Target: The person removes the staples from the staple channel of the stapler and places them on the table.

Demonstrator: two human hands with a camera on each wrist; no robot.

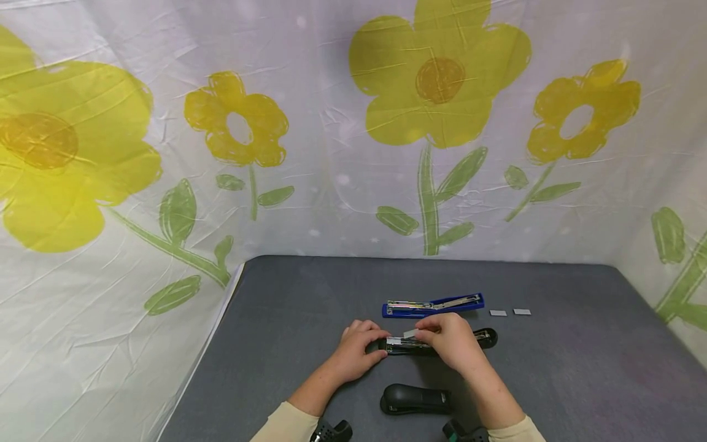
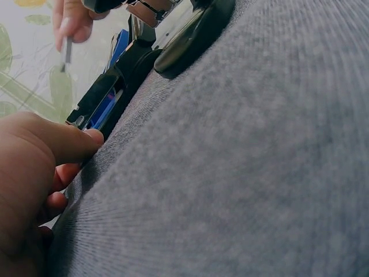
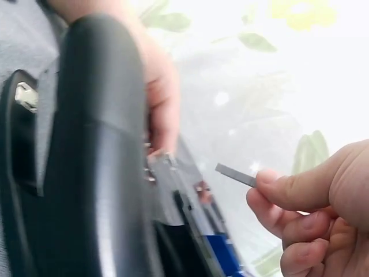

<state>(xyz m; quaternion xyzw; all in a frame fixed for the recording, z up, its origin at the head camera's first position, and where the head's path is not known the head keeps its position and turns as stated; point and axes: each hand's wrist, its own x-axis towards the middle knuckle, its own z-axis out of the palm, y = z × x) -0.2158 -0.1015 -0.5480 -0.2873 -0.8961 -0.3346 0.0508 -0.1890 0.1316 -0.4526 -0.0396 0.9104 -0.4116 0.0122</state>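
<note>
An opened black stapler (image 1: 409,351) lies lengthwise in front of me, its inner channel facing up. My left hand (image 1: 351,352) grips its left end between thumb and fingers. My right hand (image 1: 453,344) pinches a short grey strip of staples (image 3: 235,175) between thumb and forefinger. In the head view that strip is just above the stapler's channel; the right wrist view has it apart from the stapler. An opened blue stapler (image 1: 432,306) lies just behind the black one.
A closed black stapler (image 1: 415,399) lies nearer to me on the grey table (image 1: 298,294). Two more staple strips, one left (image 1: 498,313) and one right (image 1: 521,312), lie to the right of the blue stapler. A flower-printed cloth (image 1: 331,202) hangs behind the table.
</note>
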